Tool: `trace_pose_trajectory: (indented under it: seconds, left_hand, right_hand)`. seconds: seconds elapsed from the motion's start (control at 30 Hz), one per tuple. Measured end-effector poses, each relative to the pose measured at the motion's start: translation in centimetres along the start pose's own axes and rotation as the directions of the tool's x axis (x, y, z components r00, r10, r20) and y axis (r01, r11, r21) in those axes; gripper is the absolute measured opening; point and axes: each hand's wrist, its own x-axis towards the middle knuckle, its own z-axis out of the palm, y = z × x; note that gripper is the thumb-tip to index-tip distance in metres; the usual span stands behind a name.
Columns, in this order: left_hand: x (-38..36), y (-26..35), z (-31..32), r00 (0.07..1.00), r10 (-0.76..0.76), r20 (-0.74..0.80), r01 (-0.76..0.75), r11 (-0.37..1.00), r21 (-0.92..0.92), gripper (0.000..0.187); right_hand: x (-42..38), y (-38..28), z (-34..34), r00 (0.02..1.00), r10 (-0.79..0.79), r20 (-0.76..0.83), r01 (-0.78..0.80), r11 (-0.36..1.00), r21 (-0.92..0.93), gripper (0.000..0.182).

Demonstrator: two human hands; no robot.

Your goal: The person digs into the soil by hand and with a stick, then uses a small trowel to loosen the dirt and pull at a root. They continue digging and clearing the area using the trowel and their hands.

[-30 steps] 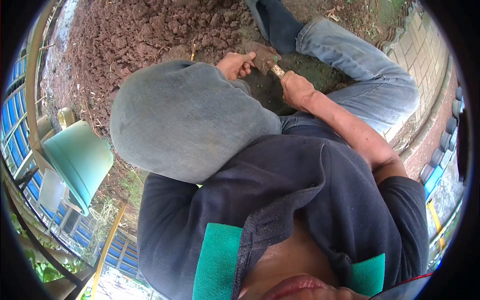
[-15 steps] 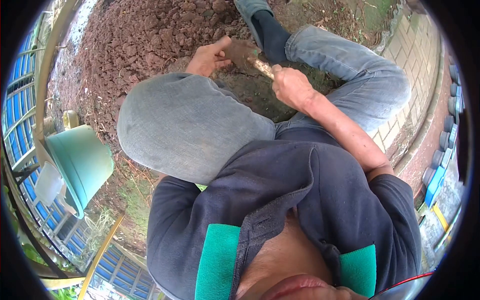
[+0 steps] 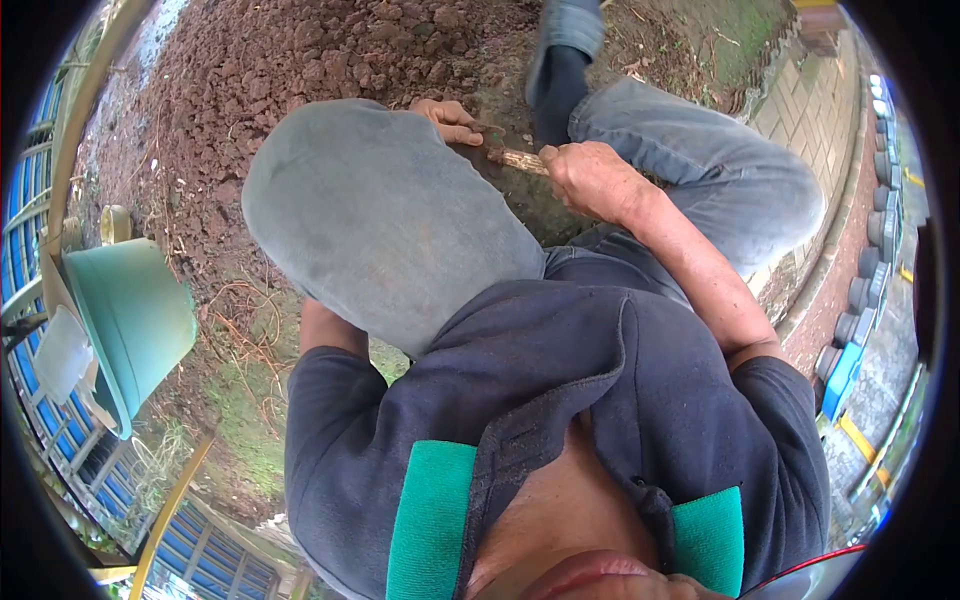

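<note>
My right hand [image 3: 600, 182] is closed round the pale wooden handle [image 3: 524, 161] of a hand trowel, between my bent legs. The trowel's soil-brown blade [image 3: 492, 131] points left and shows nearly edge-on. At the blade's left end is my left hand [image 3: 448, 118], its fingers bent and seeming to pinch the blade's edge. My raised left knee [image 3: 350, 210] hides the left wrist and forearm.
Loose brown soil [image 3: 290, 80] lies in clods beyond my knee. A light green bucket [image 3: 135, 320] stands tilted at the left. My shod foot [image 3: 572, 35] rests ahead. A brick path [image 3: 815, 120] runs along the right, with several dark pots [image 3: 860, 292] beyond.
My left hand has drawn its spread fingers in round the trowel's blade. The blade has turned from broad side to nearly edge-on. My foot has shifted right and the view has moved slightly.
</note>
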Motion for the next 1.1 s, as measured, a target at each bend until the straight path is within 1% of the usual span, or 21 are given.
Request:
trace_pose_trajectory:
  seconds: [0.07, 0.13, 0.2, 0.3, 0.33, 0.37, 0.4, 0.43, 0.5, 0.53, 0.6, 0.63, 0.67, 0.7, 0.77, 0.83, 0.9, 0.97, 1.0, 1.03, 1.1]
  left_hand:
    - [0.5, -2.4, -0.5, 0.996, -0.09, -0.005, 0.086, 0.965, -0.248, 0.012]
    - [0.4, -3.2, -1.4, 0.987, -0.151, -0.045, 0.129, 0.938, -0.322, 0.013]
    - [0.7, -2.6, -1.1, 0.976, -0.176, -0.124, 0.143, 0.96, -0.241, 0.012]
    - [1.6, -3.8, -2.0, 0.816, -0.374, -0.442, -0.011, 0.754, -0.657, 0.015]
    - [0.8, -1.3, -3.6, 0.707, -0.516, -0.484, 0.176, 0.791, -0.586, 0.026]
    - [0.7, 0.2, -5.7, 0.692, -0.482, -0.537, 0.331, 0.874, -0.356, 0.028]
    - [1.0, 1.2, -8.1, 0.688, -0.436, -0.58, 0.47, 0.877, -0.101, 0.029]
    - [1.5, 1.6, -9.8, 0.694, -0.387, -0.606, 0.583, 0.797, 0.159, 0.031]
    - [3.5, -0.2, -12.3, 0.66, 0.012, -0.751, 0.558, 0.661, 0.501, 0.037]
    - [4.7, -1.0, -13.5, 0.64, 0.23, -0.733, 0.546, 0.536, 0.644, 0.039]
    - [7.2, -1.8, -15.2, 0.669, 0.097, -0.737, 0.639, 0.432, 0.637, 0.049]
    - [8.5, -2.5, -15.9, 0.674, 0.03, -0.738, 0.677, 0.377, 0.633, 0.055]
    - [9.4, -4.2, -16.1, 0.679, 0.094, -0.728, 0.629, 0.436, 0.643, 0.039]
    - [10.4, -5.6, -16.8, 0.661, 0.151, -0.735, 0.624, 0.433, 0.65, 0.039]
    - [10.4, -6.3, -15.9, 0.626, 0.237, -0.743, 0.619, 0.428, 0.659, 0.038]
    - [8.5, -5.0, -13.4, 0.611, 0.336, -0.717, 0.524, 0.507, 0.684, 0.03]
    - [6.8, -2.3, -9.5, 0.614, 0.355, -0.705, 0.486, 0.533, 0.692, 0.028]
    - [5.2, 0.0, -3.4, 0.723, 0.056, -0.689, 0.234, 0.918, 0.32, 0.028]
    - [5.2, -0.9, -0.7, 0.752, -0.026, -0.658, 0.304, 0.9, 0.312, 0.028]
    - [4.8, -2.5, 1.9, 0.772, -0.11, -0.626, 0.373, 0.876, 0.306, 0.027]
    - [4.6, -4.8, 5.7, 0.699, -0.284, -0.657, 0.495, 0.855, 0.157, 0.028]
  right_hand:
    - [0.2, 0.1, -0.2, 1.0, 0.005, 0.02, -0.005, 1.0, 0.001, 0.014]
    - [0.9, 0.5, -0.1, 1.0, -0.006, -0.006, 0.006, 1.0, -0.031, 0.014]
    - [1.8, 0.7, 0.8, 1.0, 0.008, -0.017, -0.007, 1.0, 0.004, 0.015]
    - [2.5, 1.4, 2.4, 0.998, 0.039, -0.044, -0.033, 0.99, 0.141, 0.015]
    - [2.7, 1.6, 2.8, 0.997, 0.051, -0.055, -0.038, 0.979, 0.203, 0.015]
    - [2.9, 1.9, 2.9, 0.991, 0.102, -0.087, -0.078, 0.967, 0.243, 0.015]
    - [3.1, 2.3, 3.0, 0.981, 0.155, -0.117, -0.116, 0.952, 0.285, 0.015]
    - [3.4, 2.6, 3.3, 0.967, 0.21, -0.143, -0.153, 0.93, 0.333, 0.015]
    - [4.0, 3.8, 3.2, 0.954, 0.282, -0.101, -0.211, 0.871, 0.444, 0.017]
    - [4.2, 4.3, 3.2, 0.942, 0.325, -0.087, -0.243, 0.835, 0.494, 0.017]
    - [4.4, 5.1, 2.9, 0.91, 0.405, -0.084, -0.285, 0.76, 0.584, 0.021]
    - [4.2, 5.3, 2.6, 0.891, 0.454, -0.018, -0.325, 0.665, 0.673, 0.02]
    - [4.0, 5.4, 2.3, 0.868, 0.494, 0.052, -0.362, 0.557, 0.748, 0.019]
    - [3.8, 5.6, 2.0, 0.841, 0.525, 0.131, -0.398, 0.436, 0.807, 0.019]
    - [3.4, 5.8, 1.3, 0.806, 0.583, 0.107, -0.367, 0.35, 0.862, 0.021]
    - [2.9, 6.1, 0.7, 0.799, 0.582, 0.152, -0.359, 0.259, 0.896, 0.028]
    - [2.9, 5.8, -0.1, 0.822, 0.564, 0.073, -0.196, 0.16, 0.967, 0.026]
    - [4.0, 5.3, 0.7, 0.837, 0.547, -0.035, -0.101, 0.217, 0.971, 0.028]
    - [4.6, 5.4, 1.4, 0.841, 0.533, -0.091, -0.05, 0.245, 0.968, 0.029]
    - [5.2, 5.6, 3.4, 0.867, 0.492, -0.086, -0.105, 0.348, 0.932, 0.028]
    - [7.0, 6.5, 9.0, 0.909, 0.409, -0.081, -0.178, 0.556, 0.812, 0.027]
